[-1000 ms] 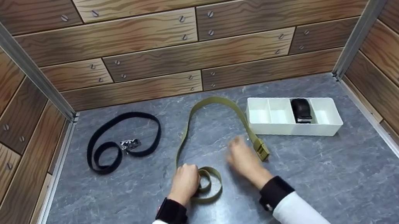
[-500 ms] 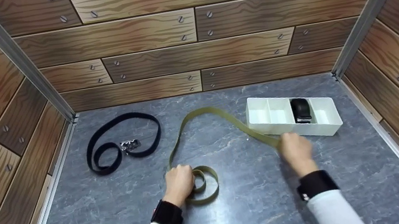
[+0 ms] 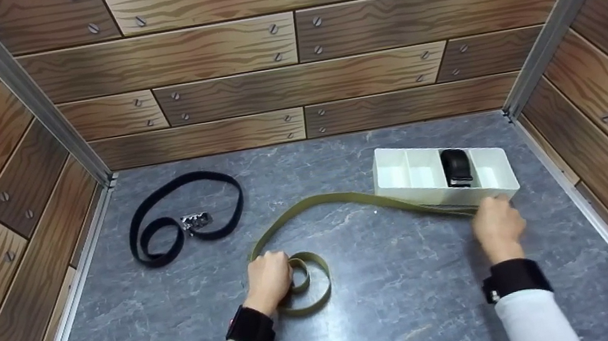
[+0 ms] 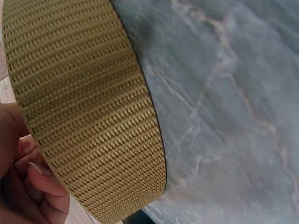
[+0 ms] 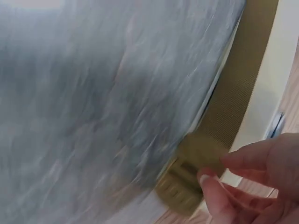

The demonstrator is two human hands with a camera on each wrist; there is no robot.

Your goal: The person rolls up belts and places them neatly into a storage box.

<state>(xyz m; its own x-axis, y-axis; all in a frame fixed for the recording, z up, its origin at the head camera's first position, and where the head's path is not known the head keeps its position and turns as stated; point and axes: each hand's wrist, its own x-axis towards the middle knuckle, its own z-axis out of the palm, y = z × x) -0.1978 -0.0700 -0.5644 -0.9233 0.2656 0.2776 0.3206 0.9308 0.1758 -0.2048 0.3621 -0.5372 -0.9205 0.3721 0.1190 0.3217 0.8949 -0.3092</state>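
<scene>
An olive webbing belt (image 3: 331, 197) stands on edge on the grey surface and arcs between my two hands. My left hand (image 3: 270, 277) grips it beside its loosely coiled end (image 3: 328, 280), at front center. In the left wrist view the wide ribbed webbing (image 4: 93, 112) curves past the curled fingers (image 4: 46, 182). On the right, my right hand (image 3: 499, 226) pinches the buckle end, in front of the white box. The right wrist view shows the olive buckle (image 5: 180, 186), slightly blurred, between thumb and finger.
A white divided box (image 3: 393, 167) at back right holds a rolled black belt (image 3: 456, 166) in one compartment; the olive belt runs along its front wall. A black belt (image 3: 137, 229) with a silver buckle (image 3: 196, 221) lies looped at left. Wood-patterned panels (image 3: 234, 94) enclose the surface.
My right hand took the buckle end and carried it to the right, so the belt's tall arch flattened into a lower, longer curve. My left hand shifted slightly left, still gripping the belt.
</scene>
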